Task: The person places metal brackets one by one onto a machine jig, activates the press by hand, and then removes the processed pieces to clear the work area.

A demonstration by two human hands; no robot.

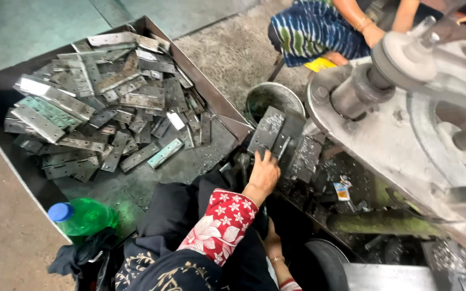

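Observation:
My left hand (pixel 264 173), in a red floral sleeve, reaches forward and grips the lower edge of a dark grey metal plate (pixel 268 128), which stands tilted against other plates (pixel 303 156) on the machine bed. My right hand (pixel 272 240) hangs lower, in the dark gap below the left arm. Only its wrist, with a bangle, and part of the back of the hand show, and its fingers are hidden. To the left lies a heap of flat, perforated metal hinge plates (pixel 109 102) in a big sheet-metal tray (pixel 211 102).
A green plastic bottle with a blue cap (pixel 82 215) lies at the tray's near corner beside dark cloth. A round metal bucket (pixel 272 97) stands behind the plates. A large grey machine with a wheel and shaft (pixel 405 70) fills the right. Another person in striped cloth (pixel 319 27) sits beyond.

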